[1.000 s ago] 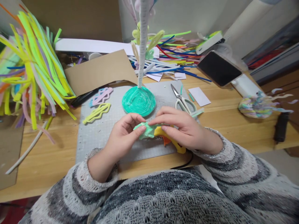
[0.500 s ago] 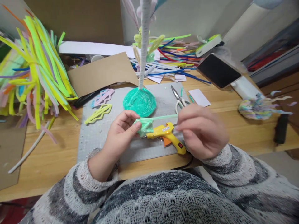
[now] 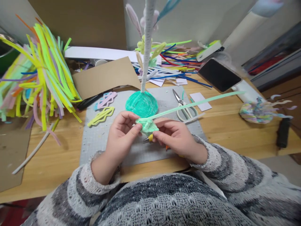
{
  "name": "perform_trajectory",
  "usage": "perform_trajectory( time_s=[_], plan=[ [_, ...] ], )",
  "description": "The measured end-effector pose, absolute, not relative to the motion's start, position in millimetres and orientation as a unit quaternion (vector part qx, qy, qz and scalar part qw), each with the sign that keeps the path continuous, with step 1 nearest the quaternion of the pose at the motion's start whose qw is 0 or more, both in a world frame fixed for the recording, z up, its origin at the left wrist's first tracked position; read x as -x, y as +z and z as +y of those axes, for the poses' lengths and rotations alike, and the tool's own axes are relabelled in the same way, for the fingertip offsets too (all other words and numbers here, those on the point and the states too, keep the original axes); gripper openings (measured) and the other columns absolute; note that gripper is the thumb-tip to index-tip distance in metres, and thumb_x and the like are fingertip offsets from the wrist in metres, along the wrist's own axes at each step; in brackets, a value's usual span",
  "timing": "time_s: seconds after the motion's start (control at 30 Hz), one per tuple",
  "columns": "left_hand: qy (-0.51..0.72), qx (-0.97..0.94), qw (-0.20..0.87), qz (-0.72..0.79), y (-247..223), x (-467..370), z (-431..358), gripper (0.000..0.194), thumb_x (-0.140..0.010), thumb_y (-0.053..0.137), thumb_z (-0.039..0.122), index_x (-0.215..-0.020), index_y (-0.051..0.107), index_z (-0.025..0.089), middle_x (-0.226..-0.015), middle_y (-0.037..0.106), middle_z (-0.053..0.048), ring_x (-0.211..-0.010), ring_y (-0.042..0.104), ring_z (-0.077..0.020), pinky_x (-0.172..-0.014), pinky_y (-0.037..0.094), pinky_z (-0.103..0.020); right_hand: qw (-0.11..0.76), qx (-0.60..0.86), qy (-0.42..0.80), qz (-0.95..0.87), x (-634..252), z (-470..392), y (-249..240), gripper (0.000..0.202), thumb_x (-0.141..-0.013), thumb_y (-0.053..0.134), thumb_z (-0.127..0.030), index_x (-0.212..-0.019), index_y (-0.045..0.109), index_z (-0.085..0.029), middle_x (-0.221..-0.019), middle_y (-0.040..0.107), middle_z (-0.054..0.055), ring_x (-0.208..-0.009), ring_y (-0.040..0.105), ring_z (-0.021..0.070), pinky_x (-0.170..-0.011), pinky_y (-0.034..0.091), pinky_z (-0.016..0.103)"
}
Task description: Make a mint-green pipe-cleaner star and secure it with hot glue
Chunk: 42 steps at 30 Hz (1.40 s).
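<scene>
My left hand pinches the left end of a folded, mint-green pipe cleaner shape between thumb and fingers. From its top a long straight pipe cleaner tail runs out to the right. My right hand is closed at the right corner of the same shape. Beneath that hand lies a hot glue gun; only its nozzle and small bits show. Behind my hands stands a white wrapped stem with pipe cleaner flowers, on a round green coiled base.
Scissors lie on the grey cutting mat, beside zigzag-bent yellow pipe cleaners. A big pipe cleaner bundle is at left. A phone, a white card and a pastel fuzzy piece sit at right.
My right hand has moved left from the tail to the corner of the folded shape, letting the tail go. The tail now sticks out freely, and the glue gun is mostly covered.
</scene>
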<state>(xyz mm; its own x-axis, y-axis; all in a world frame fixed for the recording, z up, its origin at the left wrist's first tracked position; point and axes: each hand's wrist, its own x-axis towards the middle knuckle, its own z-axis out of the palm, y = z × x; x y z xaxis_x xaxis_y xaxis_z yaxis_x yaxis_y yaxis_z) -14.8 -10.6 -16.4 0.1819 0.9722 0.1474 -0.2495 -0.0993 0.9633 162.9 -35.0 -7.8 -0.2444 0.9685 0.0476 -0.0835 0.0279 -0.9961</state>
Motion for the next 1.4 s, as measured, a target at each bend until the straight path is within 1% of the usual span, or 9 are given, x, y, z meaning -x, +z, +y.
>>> perform_trajectory(
  time_s=[0.17,0.27,0.47,0.67,0.83,1.03,1.23,1.3,1.4],
  plan=[
    [0.504,-0.683,0.376,0.371,-14.6,16.8,-14.8,0.025,-0.083,0.068,0.019,-0.108,0.063,0.024,-0.109,0.062,-0.006,-0.102,0.059,-0.0165,-0.074,0.055,-0.024,0.469,0.401,0.591,-0.519,-164.4,-33.7,-8.6,0.014,-0.081,0.072,-0.026,-0.087,0.069,-0.014,-0.085,0.069,0.003,-0.067,0.069,0.0106,-0.063,0.061,0.024],
    [0.471,-0.728,0.341,0.363,-15.5,17.3,-15.5,0.038,-0.080,0.072,0.021,-0.116,0.061,0.024,-0.118,0.060,-0.009,-0.110,0.057,-0.0202,-0.074,0.056,-0.027,0.473,0.395,0.585,-0.528,-164.9,-33.0,-9.4,0.011,-0.082,0.071,-0.024,-0.086,0.069,-0.015,-0.082,0.071,0.003,-0.069,0.070,0.0107,-0.067,0.061,0.025],
    [0.451,-0.719,0.366,0.382,-19.8,15.8,-17.0,0.047,-0.081,0.072,0.019,-0.124,0.057,0.025,-0.119,0.063,-0.007,-0.098,0.063,-0.0166,-0.080,0.055,-0.029,0.468,0.411,0.544,-0.563,-166.0,-32.2,-9.5,0.014,-0.083,0.070,-0.027,-0.088,0.071,-0.013,-0.090,0.072,0.007,-0.072,0.069,0.0119,-0.067,0.061,0.027],
    [0.450,-0.718,0.368,0.384,-19.7,16.0,-17.2,0.044,-0.080,0.071,0.018,-0.123,0.059,0.024,-0.119,0.066,-0.008,-0.091,0.064,-0.0149,-0.079,0.056,-0.028,0.443,0.433,0.464,-0.633,-169.1,-31.5,-5.7,0.013,-0.082,0.070,-0.026,-0.088,0.073,-0.015,-0.092,0.074,0.008,-0.084,0.069,0.0153,-0.077,0.059,0.031],
    [0.463,-0.678,0.421,0.386,-16.5,14.3,-16.6,0.036,-0.080,0.072,0.020,-0.114,0.062,0.022,-0.110,0.069,-0.006,-0.082,0.066,-0.0128,-0.075,0.058,-0.027,0.429,0.426,0.425,-0.674,-171.7,-31.4,0.3,0.012,-0.084,0.069,-0.025,-0.089,0.073,-0.015,-0.093,0.075,0.008,-0.082,0.069,0.0144,-0.072,0.059,0.028],
    [0.498,-0.628,0.463,0.380,-16.0,11.7,-16.0,0.034,-0.076,0.075,0.018,-0.108,0.065,0.022,-0.108,0.068,-0.005,-0.089,0.068,-0.0136,-0.073,0.059,-0.022,0.402,0.413,0.383,-0.722,-176.6,-29.7,6.6,0.017,-0.087,0.065,-0.026,-0.097,0.071,-0.014,-0.099,0.074,0.009,-0.081,0.069,0.0137,-0.065,0.058,0.025],
    [0.492,-0.671,0.396,0.387,-22.6,14.6,-15.4,0.036,-0.079,0.073,0.017,-0.113,0.063,0.023,-0.109,0.068,-0.005,-0.089,0.067,-0.0133,-0.071,0.060,-0.022,0.403,0.391,0.179,-0.808,-187.0,-36.3,14.3,0.011,-0.092,0.056,-0.020,-0.090,0.066,-0.018,-0.081,0.071,0.005,-0.076,0.066,0.0153,-0.067,0.054,0.029],
    [0.474,-0.710,0.357,0.380,-23.0,15.9,-15.5,0.037,-0.081,0.070,0.015,-0.116,0.062,0.023,-0.109,0.067,-0.005,-0.091,0.066,-0.0135,-0.074,0.060,-0.023,0.416,0.349,0.097,-0.834,-190.3,-39.2,18.9,0.010,-0.089,0.058,-0.015,-0.095,0.065,-0.020,-0.083,0.071,0.005,-0.079,0.066,0.0161,-0.070,0.054,0.030],
    [0.447,-0.763,0.290,0.365,-21.5,16.9,-15.3,0.037,-0.083,0.067,0.012,-0.118,0.060,0.023,-0.107,0.067,-0.005,-0.094,0.064,-0.0140,-0.077,0.059,-0.025,0.412,0.351,-0.057,-0.839,-193.3,-38.2,23.2,0.024,-0.082,0.067,-0.013,-0.105,0.064,-0.022,-0.095,0.073,0.007,-0.088,0.064,0.0214,-0.080,0.050,0.038]
  ],
)
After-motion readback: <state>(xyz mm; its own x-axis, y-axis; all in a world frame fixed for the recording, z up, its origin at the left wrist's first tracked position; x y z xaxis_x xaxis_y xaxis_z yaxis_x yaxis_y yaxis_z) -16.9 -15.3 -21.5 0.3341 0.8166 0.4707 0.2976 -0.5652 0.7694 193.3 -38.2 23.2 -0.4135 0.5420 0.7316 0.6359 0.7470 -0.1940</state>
